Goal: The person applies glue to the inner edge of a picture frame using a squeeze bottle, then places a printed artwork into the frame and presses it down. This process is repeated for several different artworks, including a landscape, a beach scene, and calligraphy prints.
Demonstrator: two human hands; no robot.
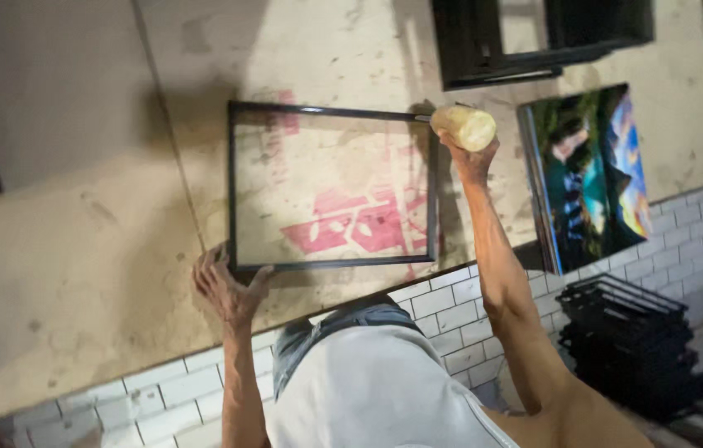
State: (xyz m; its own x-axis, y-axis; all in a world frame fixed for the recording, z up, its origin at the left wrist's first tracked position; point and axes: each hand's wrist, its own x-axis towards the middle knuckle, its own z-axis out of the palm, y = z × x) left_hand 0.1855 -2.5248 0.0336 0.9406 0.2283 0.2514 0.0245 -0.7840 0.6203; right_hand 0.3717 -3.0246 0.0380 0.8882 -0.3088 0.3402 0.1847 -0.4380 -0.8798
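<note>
On counter, left hand [227, 292] steadies frame [332, 187].

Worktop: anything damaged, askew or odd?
The worktop is stained, with red paint patches showing through the empty dark frame. The frame lies flat and looks square; left hand at its near corner, right hand gripping a pale tool handle at its far corner. No breakage visible.

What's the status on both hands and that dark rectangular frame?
Left hand pressing the dark rectangular frame's near corner. Right hand gripping a pale cylindrical tool at far corner. Nothing lying on the frame.
</note>
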